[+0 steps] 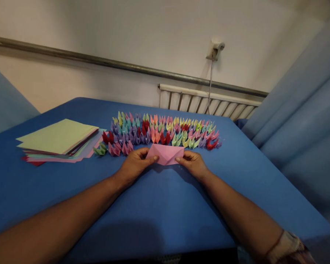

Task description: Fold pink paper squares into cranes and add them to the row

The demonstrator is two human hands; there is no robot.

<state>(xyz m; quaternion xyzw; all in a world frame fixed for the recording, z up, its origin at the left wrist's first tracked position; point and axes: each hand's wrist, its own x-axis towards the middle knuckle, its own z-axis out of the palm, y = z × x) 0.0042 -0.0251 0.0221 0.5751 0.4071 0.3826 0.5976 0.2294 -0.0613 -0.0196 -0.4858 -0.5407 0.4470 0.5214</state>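
Note:
A folded sheet of pink origami paper (pixel 166 153) is held up just above the blue table, its creases meeting near the middle. My left hand (pixel 137 161) pinches its left end, thumb on the near face. At the other end, my right hand (pixel 194 164) grips the paper between thumb and fingers. The fingers behind the sheet are partly hidden. Right beyond it stand rows of small folded paper cranes (pixel 156 134) in pink, purple, red, green, yellow and blue.
To the left lies a stack of coloured paper sheets (pixel 60 137), pale yellow on top. The blue-covered table (pixel 121 216) reaches a wall with a metal rail (pixel 104 60), a radiator (pixel 192 101) and a plugged socket (pixel 215 50). A blue curtain (pixel 305 121) hangs at the right.

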